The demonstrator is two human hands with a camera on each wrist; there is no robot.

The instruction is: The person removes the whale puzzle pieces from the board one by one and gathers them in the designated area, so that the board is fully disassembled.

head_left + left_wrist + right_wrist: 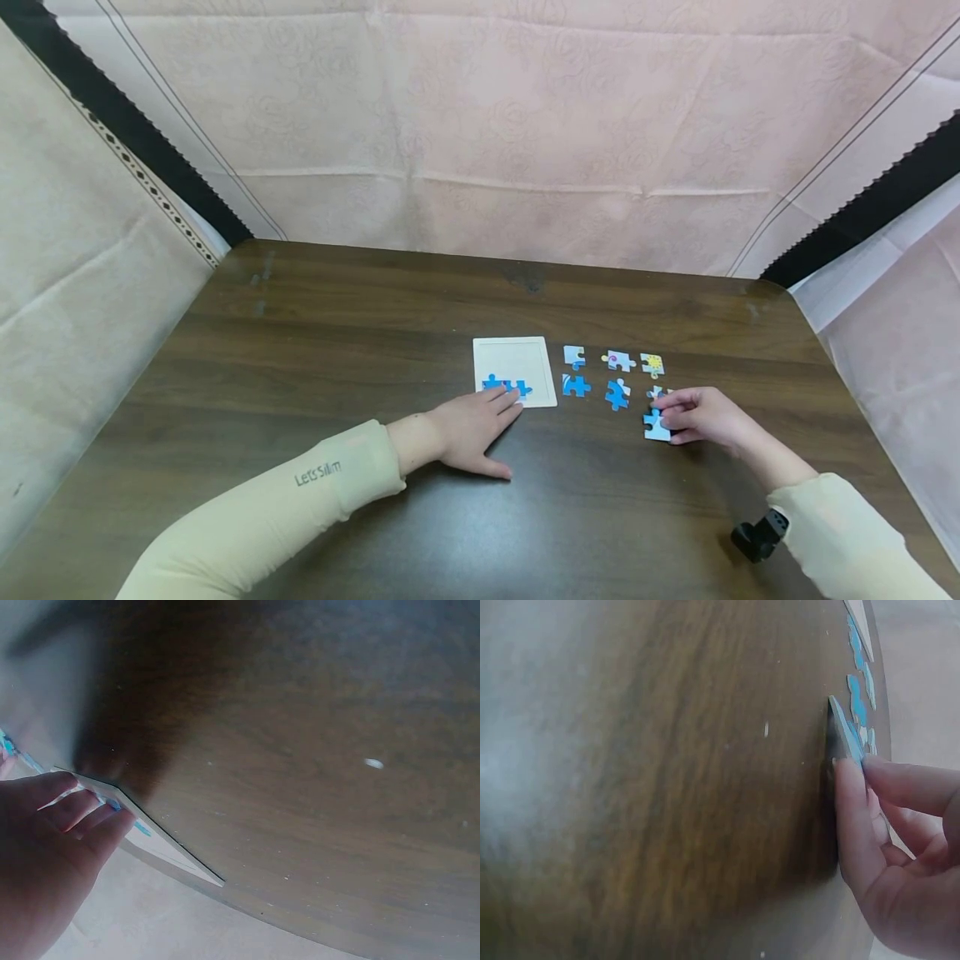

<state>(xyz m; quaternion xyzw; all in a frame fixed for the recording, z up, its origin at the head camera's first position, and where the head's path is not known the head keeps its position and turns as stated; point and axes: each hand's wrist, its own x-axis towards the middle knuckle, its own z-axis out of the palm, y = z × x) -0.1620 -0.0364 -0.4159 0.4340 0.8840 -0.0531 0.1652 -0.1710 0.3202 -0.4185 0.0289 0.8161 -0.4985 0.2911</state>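
My left hand [472, 429] lies with fingers extended over the lower edge of a square white puzzle tray [513, 358]. Its fingertips touch joined blue jigsaw pieces [492, 382] along the tray's bottom row. To the right, my right hand [705, 417] pinches a blue and white jigsaw piece [655, 428] between thumb and fingers. In the right wrist view that jigsaw piece [843, 729] shows edge-on, tilted, with a dark shadow beside it. Another small jigsaw piece [656, 391] lies just beyond the right fingertips, partly covered by them.
Several loose jigsaw pieces lie in two rows right of the tray, among them one with a yellow pattern [652, 364], one with a purple curl [618, 360] and a blue one [576, 385]. The brown wooden table [337, 333] ends at pale cloth [487, 125] behind.
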